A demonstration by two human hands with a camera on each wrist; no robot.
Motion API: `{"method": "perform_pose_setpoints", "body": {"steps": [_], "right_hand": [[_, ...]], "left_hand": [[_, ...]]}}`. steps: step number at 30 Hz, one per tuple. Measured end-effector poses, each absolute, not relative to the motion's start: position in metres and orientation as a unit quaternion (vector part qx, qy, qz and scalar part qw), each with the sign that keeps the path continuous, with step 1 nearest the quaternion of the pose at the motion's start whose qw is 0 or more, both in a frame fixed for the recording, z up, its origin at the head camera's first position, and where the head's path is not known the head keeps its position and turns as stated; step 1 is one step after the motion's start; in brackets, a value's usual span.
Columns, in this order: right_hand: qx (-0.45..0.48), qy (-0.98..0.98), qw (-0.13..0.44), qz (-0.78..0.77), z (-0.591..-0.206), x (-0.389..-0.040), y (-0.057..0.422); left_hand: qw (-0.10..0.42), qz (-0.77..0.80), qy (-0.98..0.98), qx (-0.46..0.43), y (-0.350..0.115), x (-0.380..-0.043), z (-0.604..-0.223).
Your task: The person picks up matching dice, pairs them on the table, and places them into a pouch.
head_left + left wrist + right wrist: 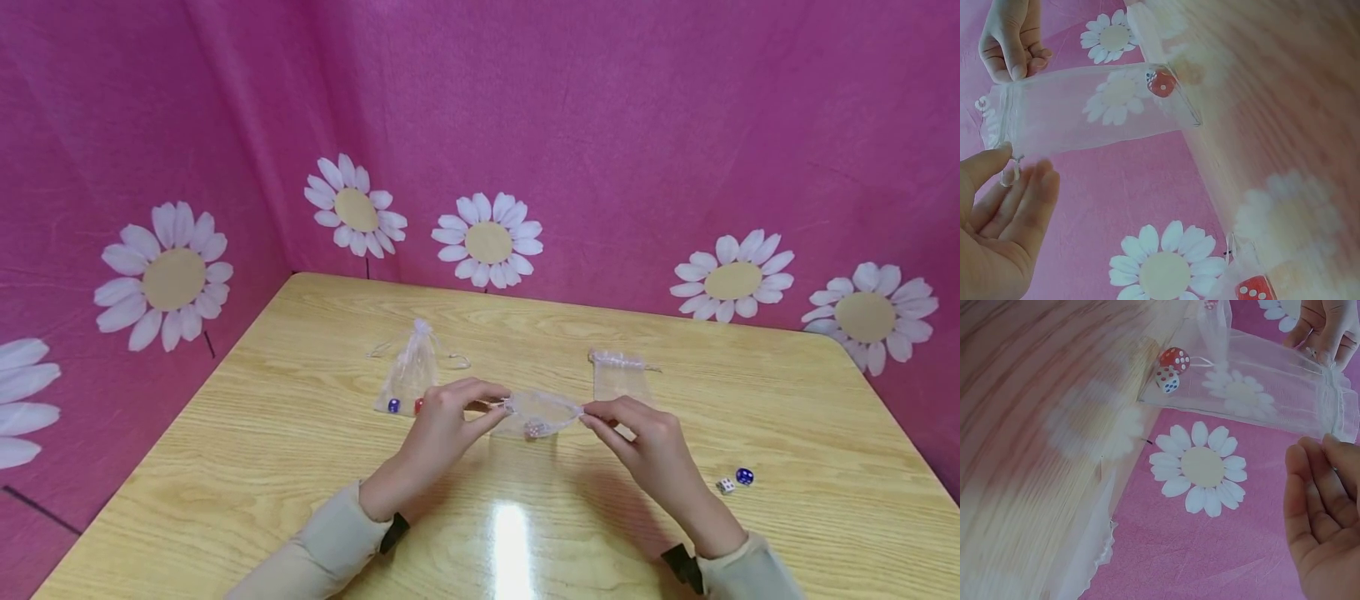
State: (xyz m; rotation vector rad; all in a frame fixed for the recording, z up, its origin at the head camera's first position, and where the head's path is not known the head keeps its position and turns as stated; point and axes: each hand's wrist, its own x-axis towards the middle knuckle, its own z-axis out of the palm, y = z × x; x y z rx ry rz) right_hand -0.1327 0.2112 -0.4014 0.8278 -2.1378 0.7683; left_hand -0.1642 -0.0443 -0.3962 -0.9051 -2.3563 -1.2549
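Observation:
A sheer white drawstring pouch (536, 402) hangs between the two hands over the middle of the table, its mouth spread open. My left hand (446, 423) pinches the left side of the mouth between thumb and fingertips, where a cord loop shows in the left wrist view. On the opposite side, the right hand (651, 440) pinches the rim with its thumb and fingers. Through the mesh, a red die (1175, 359) and a white die (1167, 380) show at the bottom of the pouch.
Behind the left hand stands a cinched sheer pouch (414, 367) holding a blue die (393, 406) and a red die (419, 406). Another pouch (619, 382) lies flat behind the right hand. A loose white die (726, 485) and blue die (744, 476) sit at right.

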Motion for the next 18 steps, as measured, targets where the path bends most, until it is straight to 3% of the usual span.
{"method": "perform_pose_setpoints", "body": {"steps": [9,18], "right_hand": [[0.286,-0.849,0.324,0.305,-0.401,-0.131,0.212],[0.296,-0.832,0.351,0.311,-0.400,-0.133,0.213]], "left_hand": [[0.191,-0.433,-0.827,-0.303,-0.045,-0.167,-0.398],[0.189,-0.431,-0.830,-0.299,-0.054,-0.175,-0.396]]}}
